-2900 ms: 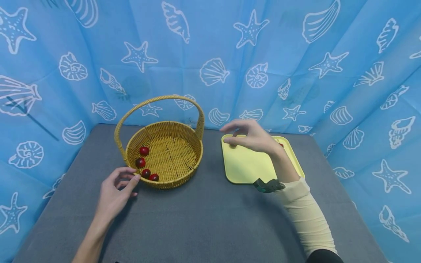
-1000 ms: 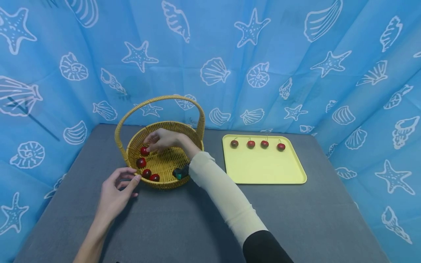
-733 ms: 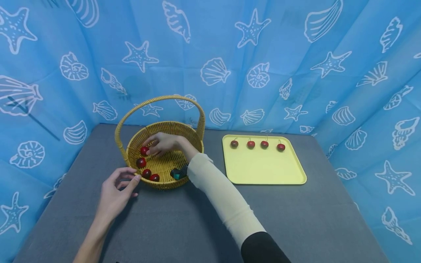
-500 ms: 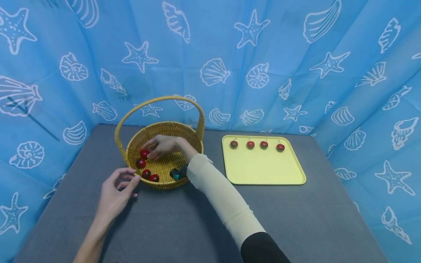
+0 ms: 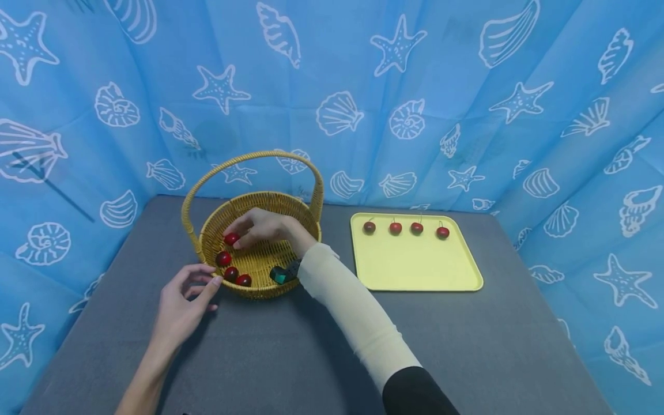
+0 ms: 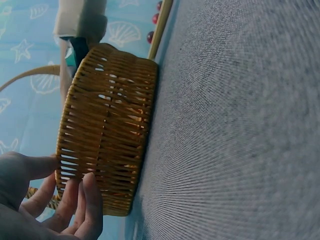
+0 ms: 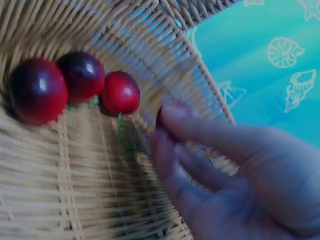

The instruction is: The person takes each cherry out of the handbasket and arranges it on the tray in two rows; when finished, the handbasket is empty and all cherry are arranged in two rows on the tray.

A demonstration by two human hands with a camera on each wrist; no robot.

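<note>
- Since the earliest frame the right hand (image 5: pixel 261 226) has moved from over the tray (image 5: pixel 417 262) into the basket (image 5: pixel 261 264); in the last half second it and the cherry at its fingertips (image 5: pixel 230 238) have shifted a little toward the person's right. The left hand (image 5: pixel 181 300) has stayed in place.
- The two hands are apart from each other, with part of the basket between them.
- The right hand pinches that cherry between thumb and fingers, inside the basket wall; whether the fruit touches the weave, I cannot tell.
- The left hand grips the basket's near rim, its thumb at the edge and other fingers against the outer wall.
- Just beyond the left fingertips, inside the basket, three loose cherries (image 7: pixel 80 76) sit in a curved row along the wall, dark red and glossy. They lie nearer the person than the right fingertips.
- The basket is round, woven and yellow; its handle (image 5: pixel 251 154) arches above, beyond both hands.
- A black wrist device (image 5: pixel 284 274) and a cream sleeve (image 5: pixel 353 308) follow behind the right hand.
- Well to the right of both hands lies the yellow tray, holding four stemmed cherries (image 5: pixel 395 229) in a row along its far edge.
- Under everything is a grey cloth (image 5: pixel 311 357); beyond the hands hangs a blue curtain (image 5: pixel 332 57) with white shells and starfish.
</note>
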